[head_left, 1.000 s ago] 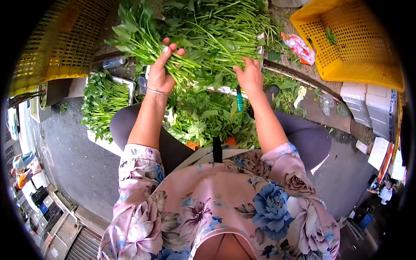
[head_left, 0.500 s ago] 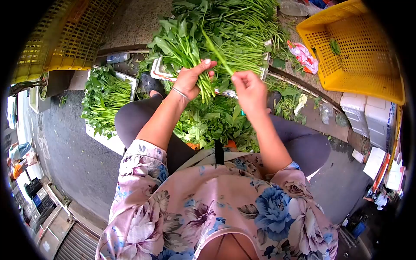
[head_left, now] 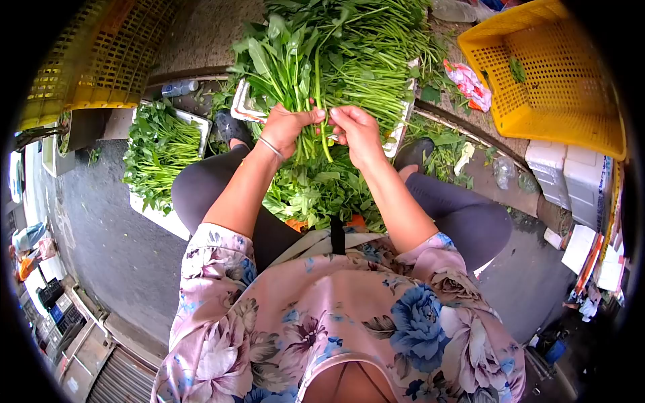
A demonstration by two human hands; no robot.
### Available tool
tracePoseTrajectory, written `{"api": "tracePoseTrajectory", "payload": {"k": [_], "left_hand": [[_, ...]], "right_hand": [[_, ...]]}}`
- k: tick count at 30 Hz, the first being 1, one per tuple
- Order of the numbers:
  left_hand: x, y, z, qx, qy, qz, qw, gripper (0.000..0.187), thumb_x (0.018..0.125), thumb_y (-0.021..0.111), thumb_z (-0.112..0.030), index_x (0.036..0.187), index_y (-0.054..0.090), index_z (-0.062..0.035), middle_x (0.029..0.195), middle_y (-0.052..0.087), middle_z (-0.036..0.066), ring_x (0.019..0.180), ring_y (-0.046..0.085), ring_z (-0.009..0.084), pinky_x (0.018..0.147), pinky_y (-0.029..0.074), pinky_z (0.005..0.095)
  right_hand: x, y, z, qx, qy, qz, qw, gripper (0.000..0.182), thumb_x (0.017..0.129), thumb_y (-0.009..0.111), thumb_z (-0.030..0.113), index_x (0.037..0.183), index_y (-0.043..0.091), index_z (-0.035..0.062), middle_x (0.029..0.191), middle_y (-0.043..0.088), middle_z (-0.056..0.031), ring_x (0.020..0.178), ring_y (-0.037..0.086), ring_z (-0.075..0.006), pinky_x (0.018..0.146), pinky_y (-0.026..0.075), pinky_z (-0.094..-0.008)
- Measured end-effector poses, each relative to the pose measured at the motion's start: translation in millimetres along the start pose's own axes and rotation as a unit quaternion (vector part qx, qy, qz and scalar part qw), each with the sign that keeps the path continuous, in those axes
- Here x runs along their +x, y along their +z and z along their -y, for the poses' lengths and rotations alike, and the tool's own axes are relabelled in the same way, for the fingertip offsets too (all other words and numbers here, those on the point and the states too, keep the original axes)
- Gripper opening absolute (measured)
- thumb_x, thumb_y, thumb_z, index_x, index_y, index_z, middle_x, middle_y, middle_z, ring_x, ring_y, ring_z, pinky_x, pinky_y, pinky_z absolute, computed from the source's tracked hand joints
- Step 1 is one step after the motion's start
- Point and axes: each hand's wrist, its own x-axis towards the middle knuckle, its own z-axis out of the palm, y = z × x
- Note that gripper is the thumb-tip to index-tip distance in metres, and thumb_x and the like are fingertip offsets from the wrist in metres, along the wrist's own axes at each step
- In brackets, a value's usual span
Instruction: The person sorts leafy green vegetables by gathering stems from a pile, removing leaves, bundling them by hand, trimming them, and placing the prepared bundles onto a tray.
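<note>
My left hand is wrapped round a bunch of water spinach, its leaves pointing away from me and the cut stems hanging below my fist. Beside the bunch stands a single long water spinach stem. My right hand is closed in a pinch at this stem, close to my left thumb; its fingertips partly hide the contact. Beyond both hands, a large pile of water spinach lies in a white foam tray. Loose leafy greens lie beneath my hands, between my legs.
More greens fill a white foam box on my left. Yellow plastic crates stand at the far left, and another yellow crate is tipped at the right. A plastic bottle lies near my foot. White foam boxes sit at the right.
My right hand has moved left and inward, bringing the single stem from the right up against the bunch in my left hand. The stem now stands more upright.
</note>
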Motion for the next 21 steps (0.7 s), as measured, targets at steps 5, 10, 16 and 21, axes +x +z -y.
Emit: {"api": "tracePoseTrajectory", "payload": {"k": [5, 10, 16, 21], "left_hand": [[-23.1, -1.5, -40.6, -0.054, 0.173, 0.001, 0.983, 0.03, 0.07, 0.065, 0.002, 0.097, 0.052, -0.0014, 0.083, 0.061, 0.008, 0.074, 0.06, 0.0196, 0.064, 0.049, 0.0292], [-30.8, -23.5, -68.2, -0.175, 0.203, 0.012, 0.963, 0.04, 0.076, 0.059, -0.003, 0.113, 0.045, -0.0022, 0.081, 0.057, 0.009, 0.076, 0.06, 0.0225, 0.068, 0.052, 0.0376], [-13.3, -48.6, -63.8, -0.254, 0.135, -0.079, 0.955, 0.025, 0.074, 0.055, 0.003, 0.096, 0.047, -0.0035, 0.077, 0.055, 0.009, 0.069, 0.058, 0.0219, 0.061, 0.052, 0.0347], [-13.4, -51.9, -60.2, -0.226, 0.087, -0.163, 0.956, 0.019, 0.076, 0.054, 0.005, 0.092, 0.046, -0.0018, 0.085, 0.057, 0.014, 0.069, 0.06, 0.0244, 0.057, 0.051, 0.0337]], "right_hand": [[11.3, -38.5, -6.4, -0.273, 0.017, -0.003, 0.962, 0.014, 0.078, 0.063, 0.019, 0.083, 0.061, 0.0058, 0.071, 0.06, -0.0029, 0.056, 0.052, -0.0079, 0.051, 0.042, -0.0208], [117.2, -46.5, 42.2, -0.439, -0.192, -0.172, 0.861, 0.032, 0.076, 0.059, 0.035, 0.084, 0.064, 0.0048, 0.079, 0.065, -0.0082, 0.071, 0.061, -0.0218, 0.068, 0.047, -0.0324], [177.8, -26.3, 51.2, -0.627, -0.083, -0.115, 0.766, 0.026, 0.074, 0.062, 0.032, 0.091, 0.066, 0.0123, 0.083, 0.065, -0.0055, 0.077, 0.061, -0.0244, 0.069, 0.047, -0.0347], [122.9, -20.4, 63.9, -0.547, -0.165, -0.118, 0.812, 0.022, 0.072, 0.066, 0.029, 0.085, 0.067, 0.0107, 0.081, 0.065, -0.0052, 0.073, 0.061, -0.0197, 0.066, 0.047, -0.0308]]}}
